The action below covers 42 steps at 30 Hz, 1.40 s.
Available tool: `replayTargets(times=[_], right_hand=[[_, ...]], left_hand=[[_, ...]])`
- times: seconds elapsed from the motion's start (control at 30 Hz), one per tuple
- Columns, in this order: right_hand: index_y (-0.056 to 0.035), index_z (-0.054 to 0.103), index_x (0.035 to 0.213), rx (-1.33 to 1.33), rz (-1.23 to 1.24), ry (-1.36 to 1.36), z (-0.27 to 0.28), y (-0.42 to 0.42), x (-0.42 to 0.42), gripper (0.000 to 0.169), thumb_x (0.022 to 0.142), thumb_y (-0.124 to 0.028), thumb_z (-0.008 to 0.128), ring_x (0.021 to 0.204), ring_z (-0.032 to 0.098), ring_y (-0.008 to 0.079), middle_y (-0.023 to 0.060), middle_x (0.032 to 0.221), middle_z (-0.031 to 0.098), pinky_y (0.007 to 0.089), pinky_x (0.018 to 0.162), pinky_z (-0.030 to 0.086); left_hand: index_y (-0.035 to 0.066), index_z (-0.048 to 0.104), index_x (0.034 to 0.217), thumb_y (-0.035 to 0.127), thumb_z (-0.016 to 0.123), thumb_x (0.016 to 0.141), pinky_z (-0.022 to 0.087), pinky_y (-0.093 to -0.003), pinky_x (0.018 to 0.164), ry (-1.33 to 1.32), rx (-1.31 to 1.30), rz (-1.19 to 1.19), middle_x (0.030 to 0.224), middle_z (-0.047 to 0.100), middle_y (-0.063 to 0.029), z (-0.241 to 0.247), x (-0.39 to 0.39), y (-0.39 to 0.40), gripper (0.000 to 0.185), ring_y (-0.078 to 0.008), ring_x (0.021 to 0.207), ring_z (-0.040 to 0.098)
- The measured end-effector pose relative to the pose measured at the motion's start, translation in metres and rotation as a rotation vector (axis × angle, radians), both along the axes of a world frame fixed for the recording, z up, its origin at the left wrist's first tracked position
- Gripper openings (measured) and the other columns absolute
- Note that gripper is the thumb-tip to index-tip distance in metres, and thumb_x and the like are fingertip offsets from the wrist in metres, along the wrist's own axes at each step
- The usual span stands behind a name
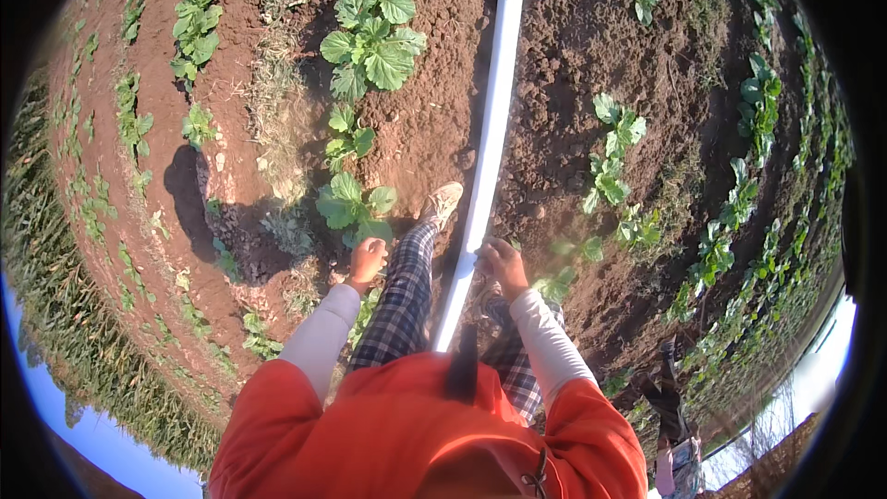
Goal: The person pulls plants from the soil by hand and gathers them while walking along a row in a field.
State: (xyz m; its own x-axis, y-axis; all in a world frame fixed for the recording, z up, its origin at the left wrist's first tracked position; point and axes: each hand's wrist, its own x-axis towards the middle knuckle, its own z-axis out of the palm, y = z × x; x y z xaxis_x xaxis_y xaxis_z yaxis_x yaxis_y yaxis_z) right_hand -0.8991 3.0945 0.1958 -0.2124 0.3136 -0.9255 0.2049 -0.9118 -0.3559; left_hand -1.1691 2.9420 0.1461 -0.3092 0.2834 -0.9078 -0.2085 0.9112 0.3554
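Observation:
My left hand [367,262] has its fingers curled in, with nothing visible in it. It hovers beside a leafy green plant [353,204], left of my forward leg. My right hand [502,265] is at the right side of a long white pipe [495,104], fingertips bent toward it. Whether they touch the pipe or pinch something small is unclear. The pipe runs along the furrow from the top of the view down between my legs. A small green leaf [515,244] shows just behind the right hand.
One shoe [442,204] stands on the brown soil [416,145] left of the pipe. Crop rows flank it, with larger plants [374,41] ahead and others [613,145] at right. Dry straw [280,83] lies between left rows. Another person [669,409] is at lower right.

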Motion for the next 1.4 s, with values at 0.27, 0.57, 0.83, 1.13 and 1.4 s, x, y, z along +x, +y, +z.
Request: replayTargets(times=[0.27, 0.57, 0.83, 1.13, 1.4], right_hand=[[-0.0008, 0.051, 0.11, -0.034, -0.061, 0.121, -0.001, 0.025, -0.02, 0.029, 0.085, -0.018, 0.05, 0.065, 0.06, 0.0119, 0.0079, 0.087, 0.061, 0.0224, 0.059, 0.048], [-0.0005, 0.05, 0.108, -0.012, -0.035, 0.076, 0.002, 0.113, 0.052, 0.027, 0.086, -0.016, 0.049, 0.066, 0.06, 0.0116, 0.0088, 0.087, 0.061, 0.0216, 0.059, 0.05], [-0.0027, 0.055, 0.087, 0.08, -0.004, -0.114, -0.024, 0.193, 0.171, 0.022, 0.086, -0.024, 0.052, 0.059, 0.057, 0.0101, 0.0062, 0.079, 0.062, 0.0221, 0.052, 0.047], [-0.0058, 0.046, 0.081, -0.013, 0.143, -0.489, -0.035, 0.213, 0.222, 0.01, 0.078, -0.005, 0.055, 0.052, 0.057, 0.0123, 0.0067, 0.069, 0.057, 0.022, 0.044, 0.044], [-0.0045, 0.052, 0.081, -0.282, 0.165, -0.589, -0.035, 0.198, 0.192, 0.017, 0.086, -0.02, 0.049, 0.047, 0.054, 0.0118, 0.007, 0.072, 0.059, 0.0227, 0.042, 0.042]], left_hand=[[0.005, 0.056, 0.094, 0.019, 0.052, 0.083, 0.041, -0.0207, 0.047, 0.049, 0.084, 0.047, 0.076, 0.056, -0.0012, 0.017, 0.013, 0.015, 0.018, -0.0081, 0.053, 0.051], [0.005, 0.056, 0.095, 0.017, 0.052, 0.081, 0.042, -0.0235, 0.047, 0.112, -0.11, -0.004, 0.076, 0.058, -0.0029, 0.035, 0.047, 0.088, 0.019, -0.0104, 0.055, 0.054], [0.002, 0.057, 0.089, 0.019, 0.053, 0.084, 0.043, -0.0207, 0.05, 0.279, 0.102, 0.014, 0.076, 0.06, -0.0046, 0.027, 0.02, 0.224, 0.018, -0.0085, 0.055, 0.053], [0.001, 0.055, 0.076, 0.025, 0.058, 0.08, 0.042, -0.027, 0.049, 0.674, 0.084, -0.303, 0.06, 0.057, -0.0053, -0.072, -0.081, 0.287, 0.024, -0.0104, 0.05, 0.054], [0.009, 0.058, 0.096, 0.018, 0.054, 0.078, 0.045, -0.0346, 0.072, 0.805, 0.199, -0.489, 0.091, 0.061, -0.0125, -0.161, -0.183, 0.445, 0.021, -0.0283, 0.084, 0.059]])
